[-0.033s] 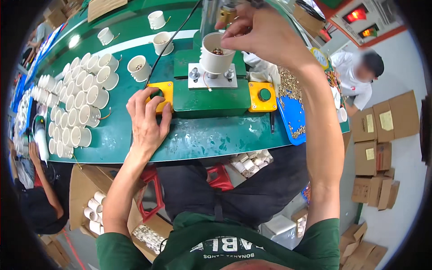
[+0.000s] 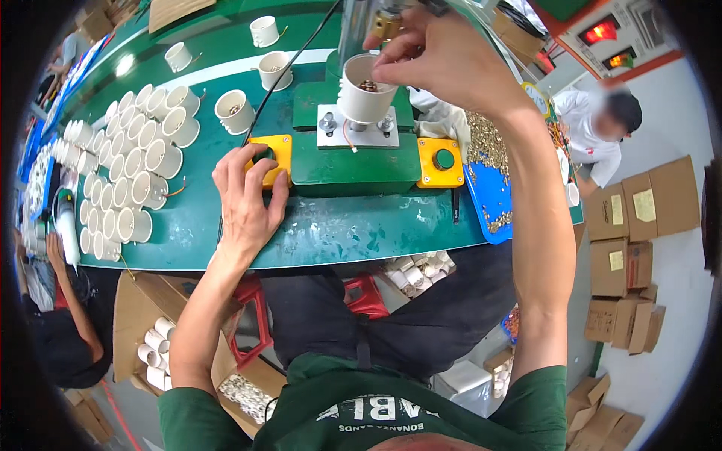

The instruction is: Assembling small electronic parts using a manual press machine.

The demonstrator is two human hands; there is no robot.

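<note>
A white plastic cup [image 2: 366,105] with small brass-coloured parts inside sits on the metal plate [image 2: 331,137] of a green bench press [image 2: 353,171]. My right hand [image 2: 459,68] is over the cup's right rim, fingers drawn together in a pinch; whatever is between them is hidden. A brass fitting [image 2: 386,27] on the press shows just beyond those fingers. My left hand [image 2: 244,192] curls round the left yellow push-button box [image 2: 281,159], index finger over its button and thumb at the near side. A matching yellow button box [image 2: 441,163] is on the right.
Rows of white cups [image 2: 135,161] cover the table's left side, with several single cups [image 2: 235,113] behind. A blue tray [image 2: 492,203] of brass parts is at the right. A black cable [image 2: 289,71] crosses the table. A cardboard box [image 2: 143,301] stands below left. Co-workers are at both sides.
</note>
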